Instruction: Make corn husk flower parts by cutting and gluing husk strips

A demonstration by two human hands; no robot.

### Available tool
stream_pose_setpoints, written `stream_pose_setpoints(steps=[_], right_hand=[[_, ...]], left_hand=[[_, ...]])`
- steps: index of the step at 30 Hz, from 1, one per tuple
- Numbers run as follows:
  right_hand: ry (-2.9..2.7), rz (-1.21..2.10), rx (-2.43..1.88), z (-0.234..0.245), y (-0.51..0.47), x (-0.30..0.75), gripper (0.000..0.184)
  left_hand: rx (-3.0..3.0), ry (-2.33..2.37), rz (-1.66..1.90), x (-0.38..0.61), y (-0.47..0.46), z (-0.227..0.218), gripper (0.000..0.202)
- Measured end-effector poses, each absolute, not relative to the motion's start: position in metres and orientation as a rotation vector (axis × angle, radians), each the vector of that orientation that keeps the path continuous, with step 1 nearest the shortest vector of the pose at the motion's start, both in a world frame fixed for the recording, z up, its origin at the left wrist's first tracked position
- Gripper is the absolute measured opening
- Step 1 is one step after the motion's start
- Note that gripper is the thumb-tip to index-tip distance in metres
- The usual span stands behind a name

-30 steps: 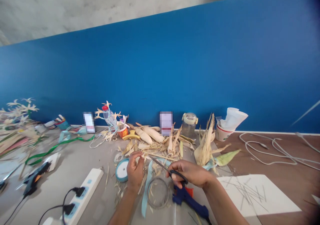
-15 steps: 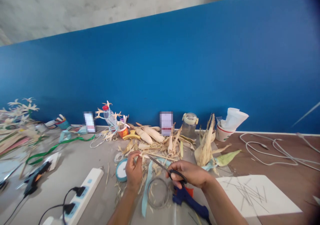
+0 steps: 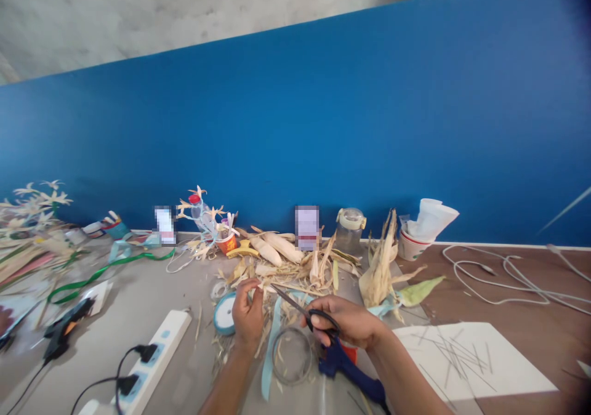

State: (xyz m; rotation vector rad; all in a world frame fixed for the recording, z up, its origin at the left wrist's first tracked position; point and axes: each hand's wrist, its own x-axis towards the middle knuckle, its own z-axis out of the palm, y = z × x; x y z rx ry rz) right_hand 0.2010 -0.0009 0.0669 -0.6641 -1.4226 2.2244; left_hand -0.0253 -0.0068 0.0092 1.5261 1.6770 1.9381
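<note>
Plenty of whole husk left, judging by the husk pile (image 3: 286,267), heaped and untrimmed, with only short scraps strewn in front of it; somewhere early to midway in the cutting, at a guess. Behind the pile, blue partition (image 3: 323,125), closing off the far edge of the table (image 3: 152,298). Right of the pile, white sheet (image 3: 471,359) scattered with thin slivers, and loose white cable (image 3: 508,279) further over: snags for a sweeping forearm. Left of and in front of the pile, power strip (image 3: 157,353) with plugs in, hemming that side. Directly in front of the pile, left hand (image 3: 247,316) pinching a small husk strip (image 3: 259,286) between thumb and fingertips. Beside it, right hand (image 3: 351,322) closed through the loops of scissors (image 3: 300,307), blades aimed at the strip, tips near it; parted or not, hard to tell. Close around: ribbon spool (image 3: 225,312) just beside the left hand, wire coil (image 3: 292,354) between the wrists, blue glue gun (image 3: 351,372) under the right wrist. Little bare room, mostly grey surface left of the spool.
</note>
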Motion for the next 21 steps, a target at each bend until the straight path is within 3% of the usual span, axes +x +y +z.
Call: stream_pose_setpoints(steps=[21], right_hand=[[-1.349,2.271,-0.662,0.0628,-0.0012,0.1953,0.054]], left_hand=[[1.573,1.717,1.956,-0.0254,-0.0077,0.0094,0.007]])
